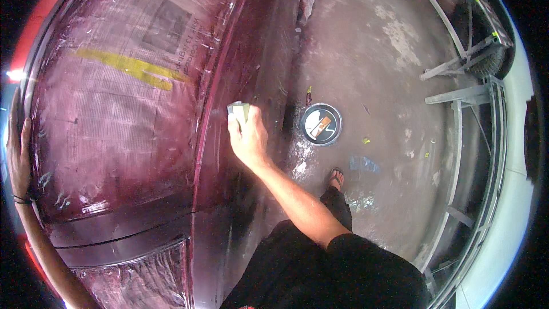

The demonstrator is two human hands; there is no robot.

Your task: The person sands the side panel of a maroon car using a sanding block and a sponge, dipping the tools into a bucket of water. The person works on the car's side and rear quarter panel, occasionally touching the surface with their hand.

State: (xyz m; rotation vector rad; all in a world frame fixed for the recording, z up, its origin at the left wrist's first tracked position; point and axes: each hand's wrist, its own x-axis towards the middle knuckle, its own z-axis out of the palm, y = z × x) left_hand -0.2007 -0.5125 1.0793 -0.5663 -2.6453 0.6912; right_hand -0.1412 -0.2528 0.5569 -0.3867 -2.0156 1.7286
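Here the pad, a small pale block, is pressed flat against the dark red body, right on the curved ridge where the taped upper face turns down into the side wall. The right hand has it: fingers closed over the pad's lower end, so the grip is shut on it, with the pad poking out above the fingertips. The pad's long axis runs roughly along the forearm, up and slightly left, so it lies straight ahead of the hand and the ridge crosses under it. The left hand is well apart, at the far left edge of the body, palm laid open on the rim and holding nothing; the right is plainly the nearer one. A yellow tape strip and newspaper sheets lie under clear film on the upper face. On the floor just right of the body sits a round tin, and nearer, a sandalled foot.
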